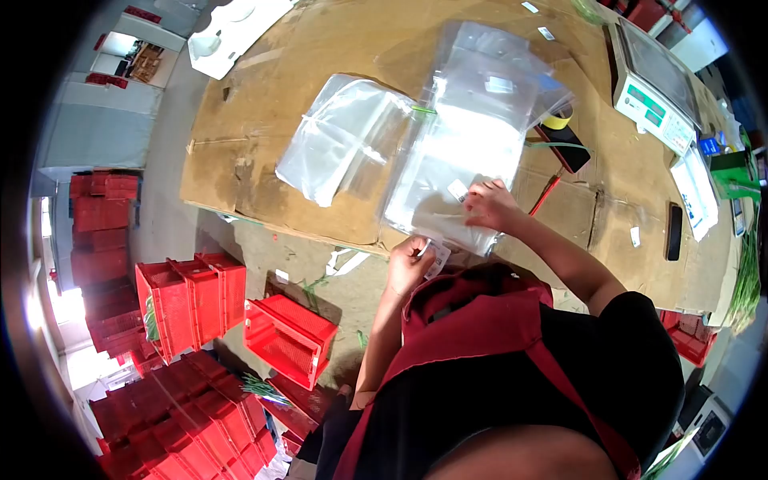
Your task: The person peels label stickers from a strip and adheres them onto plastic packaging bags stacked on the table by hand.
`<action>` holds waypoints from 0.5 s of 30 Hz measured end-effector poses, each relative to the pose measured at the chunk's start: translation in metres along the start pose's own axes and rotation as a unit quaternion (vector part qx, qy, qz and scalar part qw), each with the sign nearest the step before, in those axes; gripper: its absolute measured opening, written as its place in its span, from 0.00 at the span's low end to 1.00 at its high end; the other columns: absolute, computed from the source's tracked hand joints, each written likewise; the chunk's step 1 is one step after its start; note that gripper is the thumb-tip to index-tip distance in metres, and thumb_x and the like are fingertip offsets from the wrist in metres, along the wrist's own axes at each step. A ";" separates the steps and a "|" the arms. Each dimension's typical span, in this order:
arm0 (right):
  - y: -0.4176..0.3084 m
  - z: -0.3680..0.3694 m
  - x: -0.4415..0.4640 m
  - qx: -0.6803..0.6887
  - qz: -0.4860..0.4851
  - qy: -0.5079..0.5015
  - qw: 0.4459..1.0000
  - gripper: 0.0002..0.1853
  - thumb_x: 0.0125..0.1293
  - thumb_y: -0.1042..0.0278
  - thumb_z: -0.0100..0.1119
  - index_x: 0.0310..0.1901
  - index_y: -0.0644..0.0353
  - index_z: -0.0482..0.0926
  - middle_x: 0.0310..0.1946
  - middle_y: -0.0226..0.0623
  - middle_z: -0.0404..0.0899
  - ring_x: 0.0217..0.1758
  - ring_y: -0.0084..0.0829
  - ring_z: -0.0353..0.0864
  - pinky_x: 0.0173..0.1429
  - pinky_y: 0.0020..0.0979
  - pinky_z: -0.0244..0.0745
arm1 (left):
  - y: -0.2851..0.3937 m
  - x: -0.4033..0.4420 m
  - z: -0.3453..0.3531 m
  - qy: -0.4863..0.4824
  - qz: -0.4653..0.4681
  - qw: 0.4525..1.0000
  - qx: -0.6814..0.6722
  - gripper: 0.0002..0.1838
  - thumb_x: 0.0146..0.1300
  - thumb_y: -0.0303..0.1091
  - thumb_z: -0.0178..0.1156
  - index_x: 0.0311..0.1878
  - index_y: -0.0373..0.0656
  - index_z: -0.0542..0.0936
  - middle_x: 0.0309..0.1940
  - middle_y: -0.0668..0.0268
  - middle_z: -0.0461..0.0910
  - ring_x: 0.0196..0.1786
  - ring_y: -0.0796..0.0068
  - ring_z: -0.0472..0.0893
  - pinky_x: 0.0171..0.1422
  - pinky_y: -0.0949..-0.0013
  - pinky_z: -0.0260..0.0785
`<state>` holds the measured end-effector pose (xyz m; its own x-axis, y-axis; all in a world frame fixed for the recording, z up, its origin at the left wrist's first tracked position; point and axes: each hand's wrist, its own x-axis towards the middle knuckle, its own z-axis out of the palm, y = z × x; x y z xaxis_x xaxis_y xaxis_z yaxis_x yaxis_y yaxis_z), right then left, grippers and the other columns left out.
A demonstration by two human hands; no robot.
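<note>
A stack of clear plastic bags [472, 132] lies on the cardboard-covered table [248, 148], with a second pile of clear bags [340, 136] to its left. On the near end of the stack, my right hand [490, 206] has its fingers bent and pressed at a small white label [458, 190]. At the table's front edge, my left hand [410, 260] pinches a strip of white labels [437, 258]. Another white label [498, 84] sits on the far part of the stack.
A scale [656, 100] stands at the back right. Nearer are a phone [566, 148], yellow tape roll [557, 119], red pen [546, 194] and black object [674, 230]. Red crates [290, 339] stand on the floor at left. A white tray [232, 36] lies at the back left.
</note>
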<state>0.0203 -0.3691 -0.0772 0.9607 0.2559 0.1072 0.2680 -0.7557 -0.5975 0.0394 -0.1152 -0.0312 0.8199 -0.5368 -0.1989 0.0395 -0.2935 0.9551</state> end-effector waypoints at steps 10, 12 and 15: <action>0.045 -0.030 0.008 0.374 0.170 0.370 0.833 0.04 0.60 0.75 0.56 0.35 0.63 0.78 0.33 0.29 0.77 0.38 0.21 0.73 0.46 0.23 0.67 | -0.002 -0.008 -0.004 0.047 0.001 0.997 0.059 0.12 0.57 0.26 0.58 0.20 0.40 0.68 0.16 0.76 0.66 0.21 0.88 0.60 0.23 0.78 0.54; 0.035 -0.093 0.013 0.248 0.152 0.525 0.800 0.06 0.59 0.81 0.53 0.39 0.63 0.75 0.33 0.28 0.75 0.33 0.21 0.71 0.42 0.21 0.65 | 0.003 -0.005 -0.005 0.070 -0.028 0.997 0.028 0.09 0.61 0.27 0.56 0.25 0.38 0.72 0.19 0.75 0.70 0.23 0.88 0.64 0.26 0.80 0.58; 0.001 -0.114 0.009 0.099 0.082 0.518 0.846 0.07 0.57 0.79 0.56 0.38 0.61 0.74 0.34 0.30 0.74 0.37 0.23 0.71 0.42 0.23 0.66 | -0.003 0.005 0.007 0.060 0.024 0.996 -0.061 0.04 0.61 0.27 0.55 0.33 0.36 0.76 0.21 0.69 0.75 0.23 0.85 0.71 0.26 0.78 0.63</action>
<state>0.0377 -0.4359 0.0141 0.5593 -0.5854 0.5869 0.2065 -0.5873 -0.7826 0.0392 -0.1228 -0.0366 0.8845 -0.4473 -0.1322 0.0626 -0.1671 0.9839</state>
